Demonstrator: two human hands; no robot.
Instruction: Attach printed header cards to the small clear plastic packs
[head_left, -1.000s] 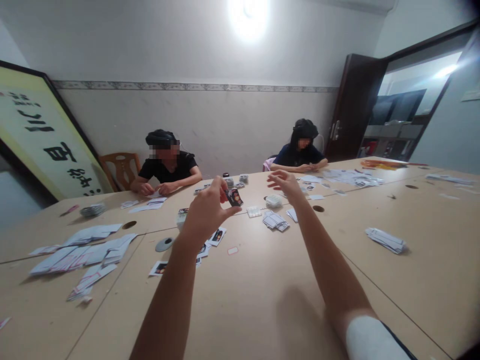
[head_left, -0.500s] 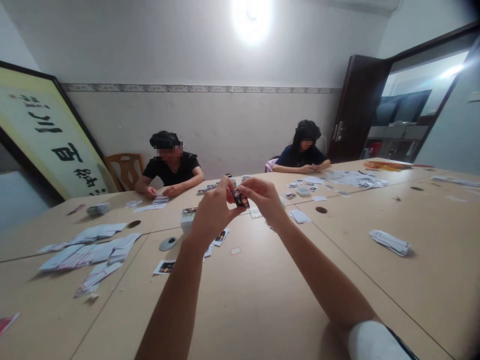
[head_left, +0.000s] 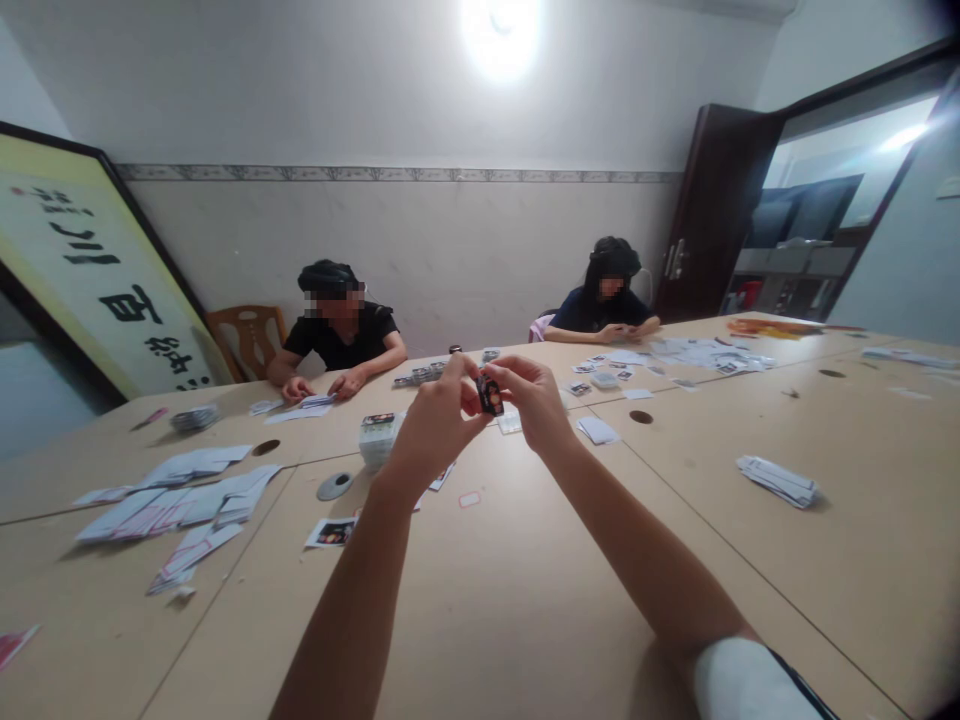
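A small dark printed card (head_left: 491, 394) with orange and red patches is held up above the table between my two hands. My left hand (head_left: 442, 415) is closed on its left side, thumb below and fingers above. At its upper right edge, my right hand (head_left: 531, 395) pinches it with thumb and forefinger. The card looks slightly bent. Just left of my left hand stands a stack of clear plastic boxes (head_left: 375, 440) with a printed picture on top. A printed picture sheet (head_left: 331, 532) lies nearer, and a small red-edged label (head_left: 469, 499) lies below my hands.
Piles of white paper strips (head_left: 176, 500) cover the table's left. A folded paper bundle (head_left: 777, 481) lies at right. Two people (head_left: 337, 340) sit across the table, handling small items. Round holes (head_left: 640, 417) pierce the tabletop, and a grey cap (head_left: 334, 486) sits at left.
The card has turned more upright and moved slightly right between my fingers. My right hand has shifted a little. The whole view has tilted slightly.
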